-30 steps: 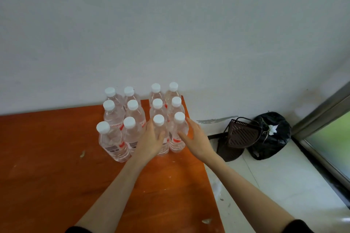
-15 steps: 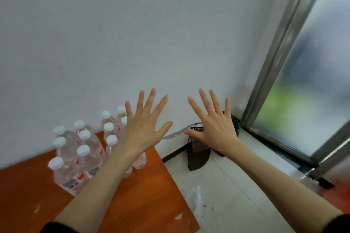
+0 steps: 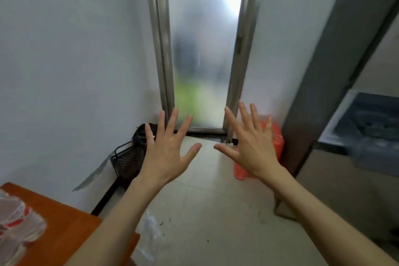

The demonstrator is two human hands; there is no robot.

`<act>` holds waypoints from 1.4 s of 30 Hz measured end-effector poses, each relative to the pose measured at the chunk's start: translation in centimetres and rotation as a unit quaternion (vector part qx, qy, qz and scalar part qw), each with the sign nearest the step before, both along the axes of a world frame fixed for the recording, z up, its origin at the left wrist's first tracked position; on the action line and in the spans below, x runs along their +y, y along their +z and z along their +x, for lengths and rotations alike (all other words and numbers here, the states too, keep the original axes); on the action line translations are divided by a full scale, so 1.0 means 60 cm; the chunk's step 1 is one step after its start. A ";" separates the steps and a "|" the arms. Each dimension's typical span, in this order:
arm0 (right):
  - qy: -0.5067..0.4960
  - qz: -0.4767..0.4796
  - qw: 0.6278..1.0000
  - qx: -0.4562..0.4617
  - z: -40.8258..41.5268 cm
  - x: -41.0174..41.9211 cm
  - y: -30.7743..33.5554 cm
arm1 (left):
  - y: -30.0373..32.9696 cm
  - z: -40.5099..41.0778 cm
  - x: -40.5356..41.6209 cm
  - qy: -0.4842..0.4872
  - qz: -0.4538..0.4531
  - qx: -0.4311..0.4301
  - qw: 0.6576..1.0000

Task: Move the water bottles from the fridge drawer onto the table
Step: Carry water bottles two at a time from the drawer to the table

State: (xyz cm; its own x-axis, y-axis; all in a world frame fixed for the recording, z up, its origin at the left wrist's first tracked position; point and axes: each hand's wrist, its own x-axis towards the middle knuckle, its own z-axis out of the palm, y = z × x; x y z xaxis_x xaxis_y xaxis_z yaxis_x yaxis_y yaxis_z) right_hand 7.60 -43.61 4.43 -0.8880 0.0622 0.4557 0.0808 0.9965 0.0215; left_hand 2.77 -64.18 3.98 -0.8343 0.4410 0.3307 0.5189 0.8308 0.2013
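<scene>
Both my hands are raised in front of me with fingers spread and nothing in them: my left hand [image 3: 167, 153] and my right hand [image 3: 251, 147], held over the floor. At the bottom left corner stands the orange table [image 3: 64, 227], where blurred clear water bottles [image 3: 15, 224] with red labels show at the frame's edge. At the far right, the grey fridge [image 3: 336, 93] shows a blurred open compartment [image 3: 371, 127]; its contents are too blurred to tell.
A narrow frosted glass door [image 3: 200, 49] in a metal frame stands ahead. A black mesh basket [image 3: 127, 162] and a black bag [image 3: 142, 134] sit against the left wall. An orange-red plastic bag [image 3: 274, 142] lies by the fridge. Pale tiled floor [image 3: 205, 211] lies between table and fridge.
My view has swung right, from the bottles on the table toward the door and fridge. Both hands let go of the bottles, lifted off the table and spread their fingers.
</scene>
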 end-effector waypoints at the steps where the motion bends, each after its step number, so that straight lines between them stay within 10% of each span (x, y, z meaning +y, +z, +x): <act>1: -0.021 0.003 1.000 0.002 0.024 0.033 0.000 | -0.003 0.014 0.035 -0.022 -0.002 -0.001 1.000; 21: -0.269 -0.027 0.962 -0.043 0.398 0.693 -0.034 | -0.049 0.232 0.796 -0.278 0.018 -0.027 0.960; 42: -0.290 -0.125 0.935 -0.160 0.211 1.182 -0.121 | -0.147 0.045 1.325 -0.316 -0.015 -0.157 0.936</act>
State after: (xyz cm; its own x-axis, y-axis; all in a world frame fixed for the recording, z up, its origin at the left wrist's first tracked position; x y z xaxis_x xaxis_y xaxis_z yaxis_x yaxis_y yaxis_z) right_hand 20.24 27.31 -2.81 -0.7599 0.6452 0.0793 0.6392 0.7638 -0.0898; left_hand 5.48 15.33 -4.84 -0.4582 0.8840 0.0925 0.8278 0.3865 0.4066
